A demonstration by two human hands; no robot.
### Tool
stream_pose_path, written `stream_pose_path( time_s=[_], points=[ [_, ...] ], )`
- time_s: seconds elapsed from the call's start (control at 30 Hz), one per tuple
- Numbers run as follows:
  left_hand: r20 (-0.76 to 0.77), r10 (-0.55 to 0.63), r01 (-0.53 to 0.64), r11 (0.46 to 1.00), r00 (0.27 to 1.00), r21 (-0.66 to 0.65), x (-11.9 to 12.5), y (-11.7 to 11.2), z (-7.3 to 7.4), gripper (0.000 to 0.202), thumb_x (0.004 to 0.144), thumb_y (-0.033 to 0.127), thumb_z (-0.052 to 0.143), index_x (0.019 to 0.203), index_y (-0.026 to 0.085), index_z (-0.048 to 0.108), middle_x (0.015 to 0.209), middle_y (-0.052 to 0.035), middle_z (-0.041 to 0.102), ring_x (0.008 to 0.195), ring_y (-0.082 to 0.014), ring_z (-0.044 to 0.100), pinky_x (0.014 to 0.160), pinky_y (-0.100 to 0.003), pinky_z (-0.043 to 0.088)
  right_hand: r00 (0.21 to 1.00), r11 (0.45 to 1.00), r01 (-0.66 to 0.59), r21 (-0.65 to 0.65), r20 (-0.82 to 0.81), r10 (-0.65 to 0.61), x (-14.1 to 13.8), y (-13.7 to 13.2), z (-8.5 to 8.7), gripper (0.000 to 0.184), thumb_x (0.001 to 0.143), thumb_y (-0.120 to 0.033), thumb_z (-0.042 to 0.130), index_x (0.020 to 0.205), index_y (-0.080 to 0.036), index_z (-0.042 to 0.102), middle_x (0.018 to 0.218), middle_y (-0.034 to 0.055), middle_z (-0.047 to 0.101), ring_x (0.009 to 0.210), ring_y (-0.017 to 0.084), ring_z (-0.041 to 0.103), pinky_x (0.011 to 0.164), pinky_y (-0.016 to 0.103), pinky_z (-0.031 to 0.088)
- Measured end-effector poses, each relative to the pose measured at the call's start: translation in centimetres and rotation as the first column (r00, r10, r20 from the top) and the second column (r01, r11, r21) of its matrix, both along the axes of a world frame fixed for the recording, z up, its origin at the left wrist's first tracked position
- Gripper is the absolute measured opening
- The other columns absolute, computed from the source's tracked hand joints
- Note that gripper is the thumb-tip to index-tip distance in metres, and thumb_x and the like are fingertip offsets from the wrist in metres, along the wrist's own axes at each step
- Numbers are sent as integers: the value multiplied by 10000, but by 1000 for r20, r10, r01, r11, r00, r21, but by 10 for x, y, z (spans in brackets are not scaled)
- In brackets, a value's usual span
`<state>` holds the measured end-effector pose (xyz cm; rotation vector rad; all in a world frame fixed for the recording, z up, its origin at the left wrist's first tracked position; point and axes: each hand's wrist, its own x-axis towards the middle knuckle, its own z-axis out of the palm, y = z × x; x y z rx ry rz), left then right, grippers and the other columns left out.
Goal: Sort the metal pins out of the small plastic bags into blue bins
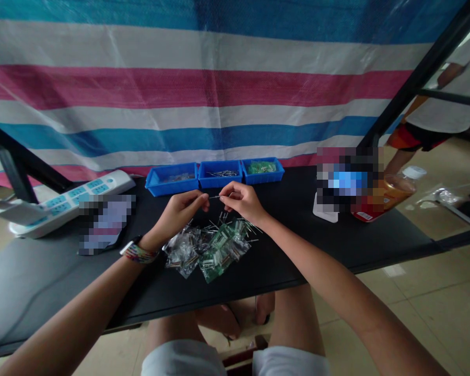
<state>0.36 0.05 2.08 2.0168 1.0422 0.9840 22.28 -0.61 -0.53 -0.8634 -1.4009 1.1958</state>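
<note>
Our forearms reach in from the lower corners to mid-frame, where our left hand and right hand seem to grip opposite ends of one thin metal pin, beyond loose pins and packets on the counter. We judge this a handling step; next calls for steady fingertips.

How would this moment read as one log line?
left hand: pinching thin metal piece; right hand: pinching its other end; nearer body: clear packets, green packets; beyond hands: three blue trays

A black tabletop bears blue trays, packets, a power strip.
</note>
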Motion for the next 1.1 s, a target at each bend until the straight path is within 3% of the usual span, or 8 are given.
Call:
stream_pose_path(
  time_s=[0.37, 0.63, 0.83, 0.97, 1.1],
  points=[
    [-4, -46, 47, 999, 999, 16, -3, -2, 3, 423, 990, 565, 630, 810, 188, 700, 808, -52, 731, 802, -209, 669, 768, -307, 515, 999, 1000, 22, 7, 48, -22, 0, 1, -3, 433, 819, -607, 819, 824, -191, 700, 765, 12, 721, 569, 121, 642, 544, 244, 509],
    [-79, -41, 46, 997, 996, 65, -1, -3, 3, 487, 1028, 588, 557, 793, 188, 705, 792, -53, 731, 778, -207, 659, 757, -313, 502, 997, 999, 6, -45, -71, -9, 2, 2, 0, 341, 755, -453, 871, 895, -199, 691, 792, -21, 688, 568, 111, 635, 540, 248, 548],
    [-90, -72, 76, 996, 993, 45, -4, 1, -1, 484, 1057, 580, 540, 843, 190, 732, 846, -58, 758, 823, -216, 690, 804, -322, 516, 997, 1000, 14, -11, -69, -15, 4, 1, 3, 334, 749, -454, 863, 847, -208, 661, 767, -35, 644, 569, 108, 625, 544, 252, 554],
    [-147, -142, 150, 988, 979, 40, -7, 4, -6, 409, 1045, 546, 589, 1008, 199, 803, 988, -77, 797, 935, -243, 726, 876, -343, 543, 982, 981, 186, 52, -47, -184, 9, 14, -1, 327, 796, -495, 807, 853, -215, 649, 763, -32, 634, 553, 101, 589, 536, 247, 519],
    [-308, -201, 258, 953, 930, 158, -7, 5, -13, 302, 1027, 453, 650, 1165, 276, 851, 1060, -79, 772, 1019, -254, 696, 955, -382, 517, 884, 870, 458, 182, 11, -468, 21, 34, -8, 311, 886, -525, 725, 882, -224, 648, 742, -27, 601, 550, 111, 540, 514, 249, 446]
  ],
)
